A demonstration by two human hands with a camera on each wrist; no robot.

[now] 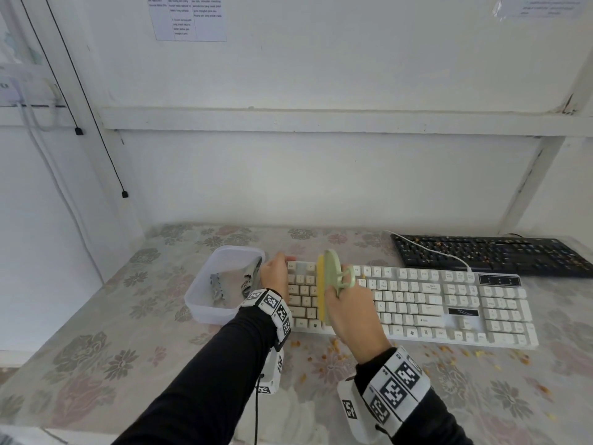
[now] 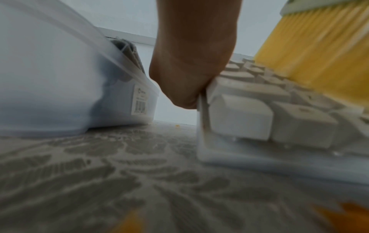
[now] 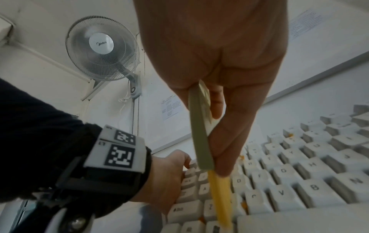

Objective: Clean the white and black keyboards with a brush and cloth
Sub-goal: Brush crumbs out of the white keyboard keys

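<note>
On floral tablecloth | white wall behind | hands: left grips white keyboard, right grips brush

**White-walled corner with a flowered tabletop**

The tabletop wears a pale cloth printed with grey and pink flowers, pushed against a white wall. A white ledge runs across the wall. Printed paper sheets hang above it. Two thin black cords drop at the left. A white wall fan is mounted high up. Light is soft and even.
</note>
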